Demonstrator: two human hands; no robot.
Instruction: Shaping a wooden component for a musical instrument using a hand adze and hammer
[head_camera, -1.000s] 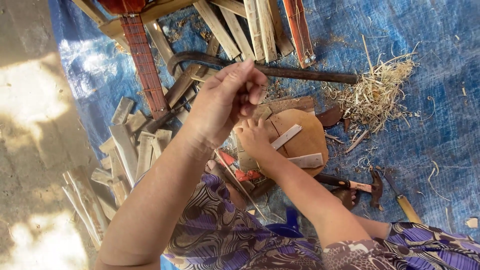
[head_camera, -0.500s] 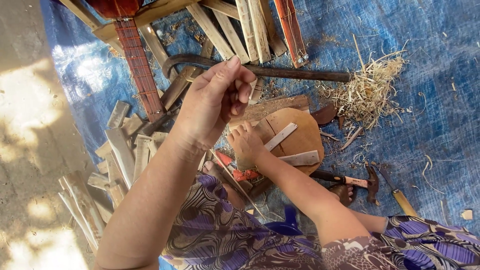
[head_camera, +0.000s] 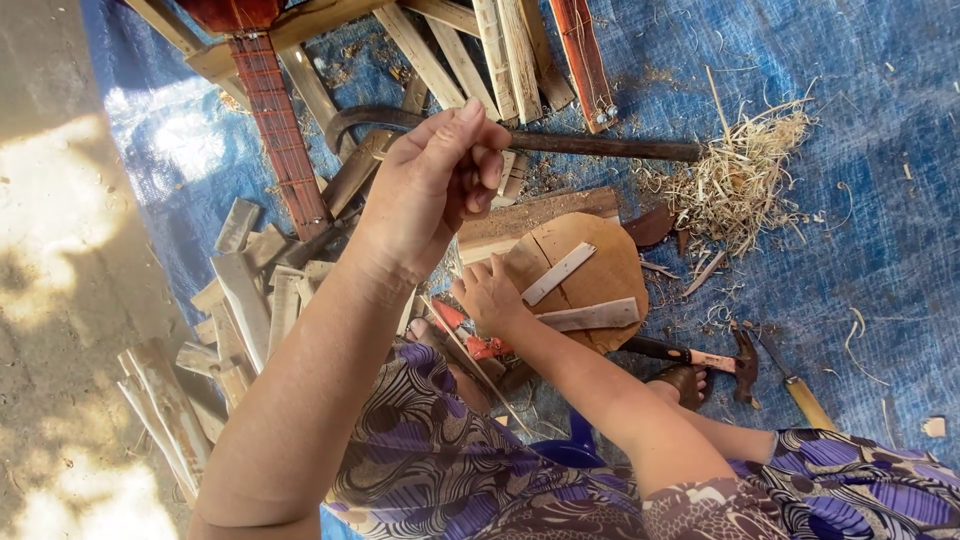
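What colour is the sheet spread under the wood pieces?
Blue; the tarp shows plainly in the head view, strewn with shavings.

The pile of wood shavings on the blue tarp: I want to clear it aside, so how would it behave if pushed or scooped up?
The pile of wood shavings looks like thin, loose curls, so it is probably very light and floppy. Pushed, it would likely scatter rather than slide as one; stray curls already lie around on the blue tarp.
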